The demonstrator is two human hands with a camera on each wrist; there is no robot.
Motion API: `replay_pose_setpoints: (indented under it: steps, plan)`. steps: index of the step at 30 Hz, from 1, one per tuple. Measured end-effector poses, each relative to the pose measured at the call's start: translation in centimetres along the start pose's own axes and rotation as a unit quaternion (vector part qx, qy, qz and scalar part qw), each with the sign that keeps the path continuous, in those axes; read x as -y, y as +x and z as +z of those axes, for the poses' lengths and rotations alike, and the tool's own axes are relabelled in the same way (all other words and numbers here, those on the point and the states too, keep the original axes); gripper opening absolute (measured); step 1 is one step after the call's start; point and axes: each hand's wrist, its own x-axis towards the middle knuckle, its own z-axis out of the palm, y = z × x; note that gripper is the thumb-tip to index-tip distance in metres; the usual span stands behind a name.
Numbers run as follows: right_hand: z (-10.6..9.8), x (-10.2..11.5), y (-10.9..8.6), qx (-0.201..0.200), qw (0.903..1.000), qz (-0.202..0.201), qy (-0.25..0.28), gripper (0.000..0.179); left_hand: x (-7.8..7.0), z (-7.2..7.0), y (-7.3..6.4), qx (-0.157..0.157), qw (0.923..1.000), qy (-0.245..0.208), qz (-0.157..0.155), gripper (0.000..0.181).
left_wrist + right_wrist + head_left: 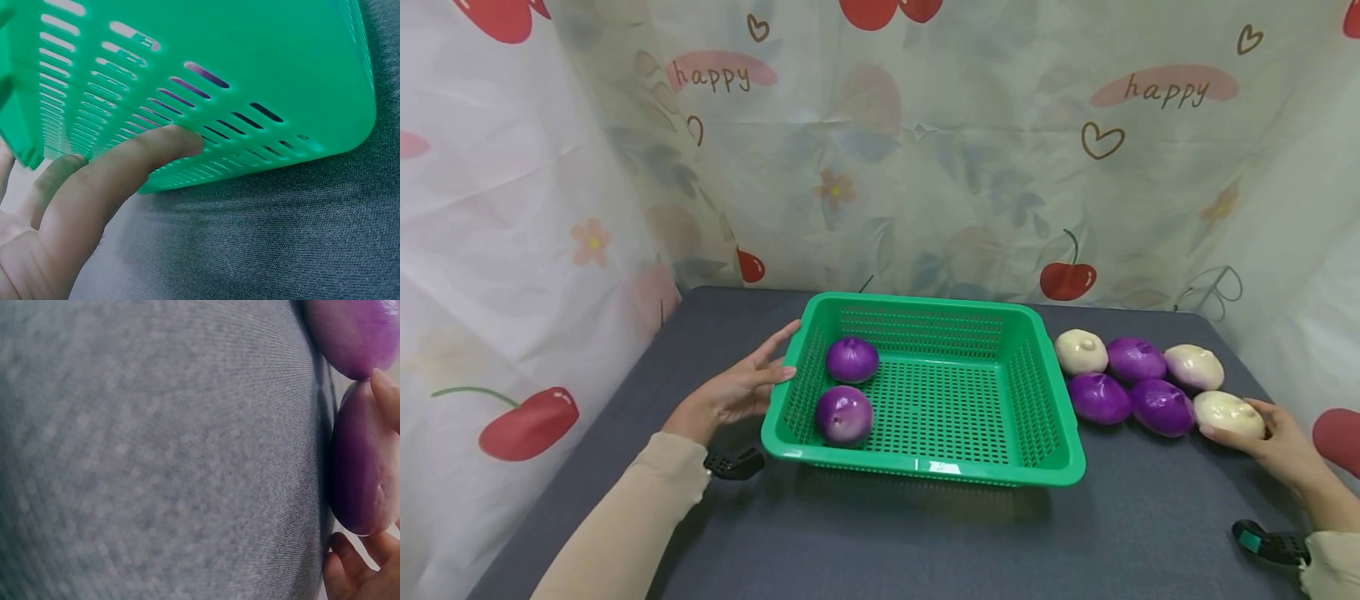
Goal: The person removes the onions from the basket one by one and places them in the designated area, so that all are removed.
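Observation:
A green plastic basket (925,471) with slotted walls stands on the dark table. Two purple onions (844,415) sit at its left end. My left hand (741,392) touches this end with spread fingers, thumb and forefinger at the rim. Seen from the left wrist, a finger (134,159) rests against the outer slotted wall. At the far right, my right hand (1285,446) holds a pale onion (1227,414) between thumb and fingers. That onion shows a purple underside in the right wrist view, where the thumb (387,400) lies on its upper end.
Several more onions stand close together right of the basket in two rows: a purple one (1099,398), another purple one (1162,407), a white one (1081,352) and others behind. A printed curtain (917,183) hangs behind the table (880,542) and at both sides.

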Motion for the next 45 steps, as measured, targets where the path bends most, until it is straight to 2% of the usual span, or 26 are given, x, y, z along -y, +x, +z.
replay_pose_setpoints:
  steps: [5, 16, 19, 23, 26, 30, 33, 37, 40, 45]
  plan:
    - [-0.2, 0.2, -0.2, 0.020, 0.9996, 0.022, 0.004, 0.097, 0.0, 0.0, 0.0, 0.005, 1.0000, -0.001, 0.002, 0.081]
    - [-0.2, -0.1, -0.1, 0.031, 0.9983, 0.037, 0.034, 0.099, 0.0, -0.1, 0.2, -0.003, 1.0000, -0.004, -0.002, 0.079]
    - [-0.5, -0.3, 0.2, 0.024, 0.9981, 0.034, 0.045, 0.098, 0.0, -0.1, 0.1, -0.002, 1.0000, -0.003, -0.002, 0.079]
    - [-1.0, -1.5, 1.6, -0.003, 0.9981, 0.025, 0.057, 0.098, 0.0, 0.0, 0.1, -0.005, 1.0000, -0.002, -0.004, 0.079]
    - [-1.6, -0.7, 2.5, -0.029, 0.9975, 0.002, 0.065, 0.096, -0.1, 0.1, 0.1, -0.009, 0.9999, -0.002, -0.005, 0.079]
    - [-2.3, 5.4, 2.0, -0.035, 0.9936, -0.042, 0.099, 0.090, -0.1, 0.0, 0.1, -0.009, 0.9999, -0.001, -0.006, 0.079]
    - [-2.4, 11.4, 1.1, -0.010, 0.9894, -0.070, 0.127, 0.084, -0.1, -0.1, 0.0, -0.005, 1.0000, -0.002, -0.005, 0.079]
    - [-1.4, 18.2, 0.4, 0.012, 0.9846, -0.115, 0.131, 0.074, 0.0, -0.2, 0.1, -0.002, 1.0000, -0.002, -0.004, 0.078]
    - [0.2, 22.5, -0.1, 0.016, 0.9748, -0.169, 0.145, 0.069, 0.1, -0.3, 0.1, 0.000, 1.0000, 0.004, -0.002, 0.077]
    - [3.9, 28.2, -1.4, 0.064, 0.9450, -0.247, 0.205, 0.064, 0.2, -0.4, 0.2, 0.001, 1.0000, 0.010, 0.000, 0.076]
